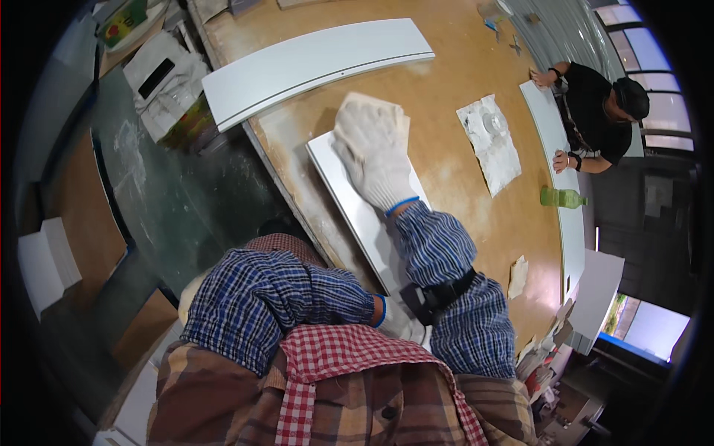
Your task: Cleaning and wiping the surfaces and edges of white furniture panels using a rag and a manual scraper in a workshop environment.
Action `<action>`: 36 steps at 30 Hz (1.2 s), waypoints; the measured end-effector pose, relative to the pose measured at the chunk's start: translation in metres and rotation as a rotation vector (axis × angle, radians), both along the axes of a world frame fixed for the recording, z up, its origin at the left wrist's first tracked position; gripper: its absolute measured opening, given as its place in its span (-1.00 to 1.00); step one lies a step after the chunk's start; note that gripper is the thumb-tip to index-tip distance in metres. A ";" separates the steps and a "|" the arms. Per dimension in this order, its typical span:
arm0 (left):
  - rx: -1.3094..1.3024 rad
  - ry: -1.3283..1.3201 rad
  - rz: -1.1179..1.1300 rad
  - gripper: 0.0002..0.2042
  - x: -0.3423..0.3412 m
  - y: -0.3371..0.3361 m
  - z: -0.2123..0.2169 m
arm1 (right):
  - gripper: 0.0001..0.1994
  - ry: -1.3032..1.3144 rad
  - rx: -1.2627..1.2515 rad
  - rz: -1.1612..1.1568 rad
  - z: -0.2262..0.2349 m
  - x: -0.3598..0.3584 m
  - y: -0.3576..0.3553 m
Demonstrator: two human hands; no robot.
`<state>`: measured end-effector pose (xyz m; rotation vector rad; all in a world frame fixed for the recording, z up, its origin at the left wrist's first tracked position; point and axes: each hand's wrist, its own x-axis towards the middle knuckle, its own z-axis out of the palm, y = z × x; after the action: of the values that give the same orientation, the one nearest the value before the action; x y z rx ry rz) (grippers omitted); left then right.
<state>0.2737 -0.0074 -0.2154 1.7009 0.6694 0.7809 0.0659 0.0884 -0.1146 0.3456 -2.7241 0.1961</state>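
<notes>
A long white panel (349, 189) lies at the near edge of the brown worktable (439, 97). My right hand (372, 149), in a white knit glove with a blue cuff, presses a folded cream cloth (403, 123) onto the panel's far end. Its fingers are slightly blurred, and the cloth shows past them. My left hand (401, 321), also gloved, is at the panel's near end. My right forearm, with a black band on it, covers most of that hand, so its fingers are hidden.
Another white panel (320, 63) lies across the far left of the table. At right, a person (599, 111) handles a third white panel (549, 137), beside a green bottle (563, 197). A white sheet (494, 160) bears a clear container. A phone (157, 78) rests on covered boxes.
</notes>
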 end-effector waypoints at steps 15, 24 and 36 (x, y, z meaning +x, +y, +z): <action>0.146 -0.105 0.190 -0.79 0.009 0.016 0.008 | -0.68 -0.163 -0.151 -0.360 0.010 -0.003 -0.008; 0.510 0.273 -0.039 -0.82 -0.086 -0.014 0.065 | -0.61 -0.158 -0.140 -0.533 -0.011 0.192 0.001; -0.469 -0.328 1.299 -0.45 -0.360 -0.113 0.066 | -0.66 0.097 -0.093 -0.784 -0.013 0.071 -0.029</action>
<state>-0.0867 -0.1201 -0.1490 0.5237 1.5849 1.5637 0.1364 0.0590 -0.1273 -0.7123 -2.5234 0.0782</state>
